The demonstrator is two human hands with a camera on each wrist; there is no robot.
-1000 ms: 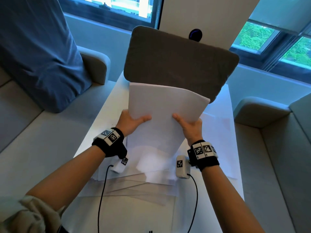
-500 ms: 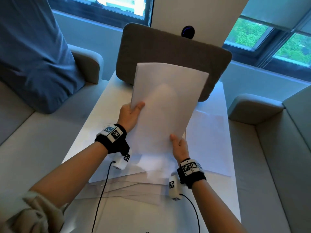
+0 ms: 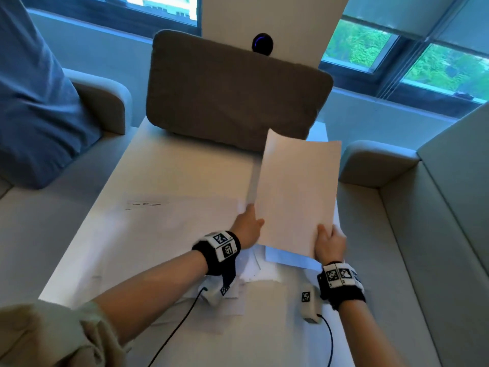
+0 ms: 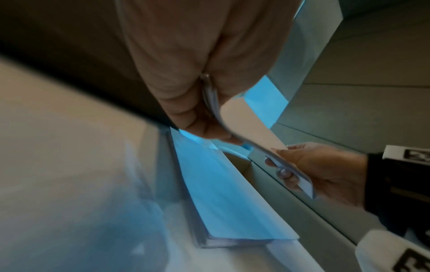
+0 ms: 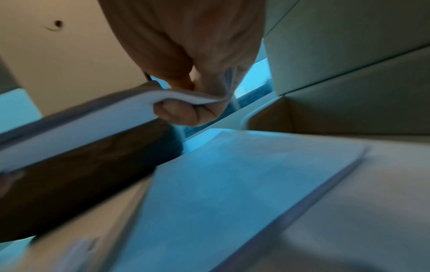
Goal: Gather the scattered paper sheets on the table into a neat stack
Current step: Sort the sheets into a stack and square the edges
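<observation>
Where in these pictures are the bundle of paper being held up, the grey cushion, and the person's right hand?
held bundle of paper [image 3: 296, 192], head view, middle of its top sheet.
grey cushion [image 3: 232, 88], head view, centre of its front face.
right hand [image 3: 329, 243], head view, back of the hand at the bundle's lower corner.

We're in a lounge or office seating nook: pale upholstered sofas [image 3: 436, 234] flank a long white table [image 3: 164, 165], a grey cushion [image 3: 232, 94] stands at its far end, a blue pillow [image 3: 34, 96] left, windows [image 3: 407, 51] showing greenery beyond.
</observation>
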